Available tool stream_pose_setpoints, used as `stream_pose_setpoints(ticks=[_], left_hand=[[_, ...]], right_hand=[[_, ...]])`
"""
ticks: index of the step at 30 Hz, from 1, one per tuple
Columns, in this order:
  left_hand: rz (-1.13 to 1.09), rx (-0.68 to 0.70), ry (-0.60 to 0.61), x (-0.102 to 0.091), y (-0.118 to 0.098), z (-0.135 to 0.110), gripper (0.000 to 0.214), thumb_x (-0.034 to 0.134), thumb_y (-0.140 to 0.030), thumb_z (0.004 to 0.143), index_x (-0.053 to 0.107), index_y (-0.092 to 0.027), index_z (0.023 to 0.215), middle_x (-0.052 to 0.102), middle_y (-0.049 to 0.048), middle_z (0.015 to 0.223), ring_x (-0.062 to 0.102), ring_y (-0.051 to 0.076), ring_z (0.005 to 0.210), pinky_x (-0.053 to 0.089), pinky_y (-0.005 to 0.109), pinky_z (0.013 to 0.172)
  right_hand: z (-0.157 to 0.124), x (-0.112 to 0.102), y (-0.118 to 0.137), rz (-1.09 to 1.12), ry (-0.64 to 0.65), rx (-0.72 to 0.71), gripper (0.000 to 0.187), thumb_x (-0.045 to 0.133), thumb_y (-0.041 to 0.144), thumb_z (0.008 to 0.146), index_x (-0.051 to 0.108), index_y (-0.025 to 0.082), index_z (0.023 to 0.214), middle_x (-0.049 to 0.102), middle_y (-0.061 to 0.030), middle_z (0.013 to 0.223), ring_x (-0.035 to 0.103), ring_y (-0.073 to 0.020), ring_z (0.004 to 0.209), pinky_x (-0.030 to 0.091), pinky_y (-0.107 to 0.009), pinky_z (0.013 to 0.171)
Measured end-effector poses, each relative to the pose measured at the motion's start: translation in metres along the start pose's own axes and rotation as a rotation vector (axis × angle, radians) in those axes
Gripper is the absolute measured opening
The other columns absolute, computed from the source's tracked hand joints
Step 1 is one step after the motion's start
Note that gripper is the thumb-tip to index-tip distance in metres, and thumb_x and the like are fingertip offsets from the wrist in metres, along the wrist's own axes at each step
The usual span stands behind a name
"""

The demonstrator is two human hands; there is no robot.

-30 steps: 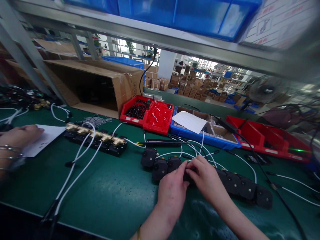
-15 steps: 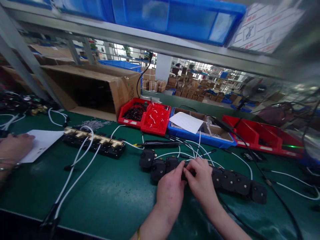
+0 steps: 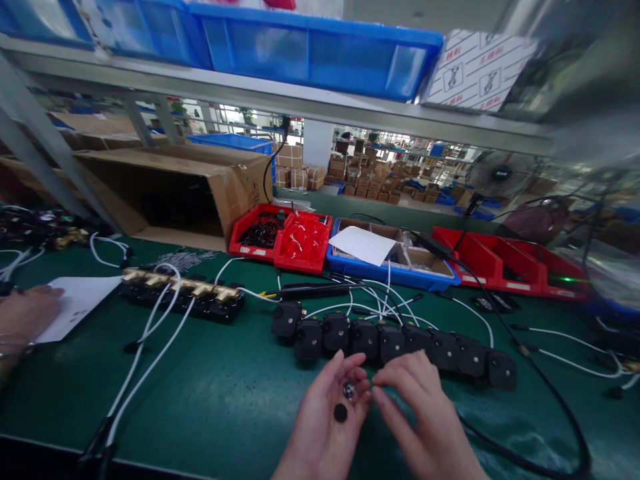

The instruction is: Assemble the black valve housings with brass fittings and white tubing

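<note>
My left hand is turned palm up and cupped. In it lie a small round black disc and a small shiny metallic part. Close beside its fingertips, my right hand has thumb and forefinger brought together in a pinch; whatever is between them is too small to name. Just beyond both hands, a row of black box-shaped units, each with a small round spot on its face, stretches across the green bench. White cables run behind the row.
A brass manifold with white cables lies to the left. Another person's hand rests by a paper sheet. Red bins, a blue divided tray and a cardboard box stand behind. A black cable crosses the right side.
Both hands have come away from the black units towards me. My left hand has turned palm up, showing the small parts in it. The camera view has shifted slightly.
</note>
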State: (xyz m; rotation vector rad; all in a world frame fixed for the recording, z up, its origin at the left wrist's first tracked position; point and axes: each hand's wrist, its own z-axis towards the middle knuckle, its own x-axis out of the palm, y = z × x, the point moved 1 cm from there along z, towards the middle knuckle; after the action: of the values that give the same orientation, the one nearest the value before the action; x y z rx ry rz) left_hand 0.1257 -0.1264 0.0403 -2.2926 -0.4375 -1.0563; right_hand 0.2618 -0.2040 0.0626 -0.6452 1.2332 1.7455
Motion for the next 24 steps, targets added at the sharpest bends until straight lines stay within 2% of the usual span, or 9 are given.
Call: stream_pose_setpoints(ticks=[2,5,9,14,16,17,20,22,24], left_hand=[[-0.135,-0.128,0.042,0.003,0.008,0.001,0.045,0.044,-0.042,0.103,0.073,-0.008,0.103,0.068,0.0152,0.104,0.067,0.018,0.093,0.055,0.028,0.086],[-0.103,-0.211,0.107,0.006,0.017,0.005,0.051,0.042,-0.048,0.104,0.074,-0.008,0.109,0.069,0.0179,0.119,0.067,0.023,0.107,0.054,0.031,0.091],[0.004,-0.222,0.196,0.008,0.023,0.008,0.055,0.040,-0.052,0.104,0.073,-0.010,0.115,0.071,0.0168,0.119,0.068,0.024,0.107,0.054,0.032,0.094],[0.088,-0.194,0.225,0.010,0.028,0.007,0.054,0.036,-0.051,0.104,0.072,-0.013,0.118,0.069,0.0160,0.123,0.066,0.023,0.115,0.051,0.034,0.103],[0.207,-0.115,0.188,0.011,0.028,0.008,0.050,0.041,-0.050,0.102,0.070,-0.013,0.119,0.068,0.0161,0.121,0.066,0.024,0.110,0.055,0.034,0.093],[0.338,-0.047,0.151,0.011,0.027,0.010,0.045,0.046,-0.048,0.101,0.070,-0.014,0.119,0.068,0.0149,0.117,0.067,0.023,0.103,0.056,0.034,0.085],[0.959,0.256,-0.012,0.015,0.018,0.016,0.026,0.062,-0.027,0.089,0.072,-0.019,0.111,0.065,0.0046,0.091,0.061,0.018,0.077,0.050,0.028,0.068],[1.314,0.447,-0.067,0.020,0.012,0.021,0.035,0.067,-0.014,0.082,0.073,-0.024,0.115,0.063,0.0004,0.086,0.059,0.016,0.075,0.048,0.027,0.072],[1.515,0.581,-0.059,0.026,0.008,0.027,0.056,0.071,-0.010,0.080,0.065,-0.029,0.132,0.067,0.0014,0.104,0.063,0.019,0.091,0.050,0.030,0.084]], right_hand=[[-0.007,0.002,0.002,-0.037,0.152,0.008,0.020,0.060,0.023,0.096,0.062,0.031,0.114,0.062,-0.0057,0.112,0.056,-0.0254,0.101,0.045,-0.040,0.082],[-0.011,0.005,-0.002,-0.084,0.270,0.096,0.027,0.059,0.014,0.090,0.064,0.030,0.111,0.061,-0.0058,0.113,0.055,-0.0266,0.100,0.046,-0.042,0.082],[-0.012,0.004,-0.009,-0.003,0.268,0.187,0.028,0.056,0.007,0.089,0.065,0.030,0.104,0.059,-0.0035,0.111,0.054,-0.0245,0.099,0.046,-0.042,0.084],[-0.012,0.000,-0.020,0.132,0.226,0.196,0.021,0.053,0.020,0.099,0.068,0.034,0.104,0.061,-0.0018,0.107,0.057,-0.0223,0.100,0.048,-0.036,0.085],[-0.008,-0.005,-0.030,0.196,0.132,0.235,0.019,0.054,0.022,0.100,0.070,0.034,0.102,0.062,-0.0002,0.101,0.059,-0.0201,0.096,0.048,-0.032,0.082],[-0.005,-0.008,-0.035,0.218,0.079,0.262,0.016,0.057,0.023,0.099,0.070,0.033,0.100,0.062,0.0004,0.098,0.060,-0.0191,0.093,0.048,-0.031,0.080],[0.007,-0.015,-0.052,0.219,-0.023,0.320,0.005,0.067,0.026,0.093,0.070,0.027,0.089,0.061,0.0009,0.089,0.060,-0.0175,0.080,0.048,-0.029,0.073],[0.015,-0.016,-0.061,0.178,-0.006,0.330,0.005,0.067,0.026,0.093,0.070,0.025,0.090,0.061,0.0006,0.088,0.060,-0.0177,0.079,0.048,-0.030,0.073],[0.022,-0.016,-0.066,0.126,0.030,0.323,0.007,0.064,0.024,0.096,0.071,0.025,0.093,0.062,-0.0001,0.090,0.061,-0.0188,0.083,0.048,-0.032,0.076]])
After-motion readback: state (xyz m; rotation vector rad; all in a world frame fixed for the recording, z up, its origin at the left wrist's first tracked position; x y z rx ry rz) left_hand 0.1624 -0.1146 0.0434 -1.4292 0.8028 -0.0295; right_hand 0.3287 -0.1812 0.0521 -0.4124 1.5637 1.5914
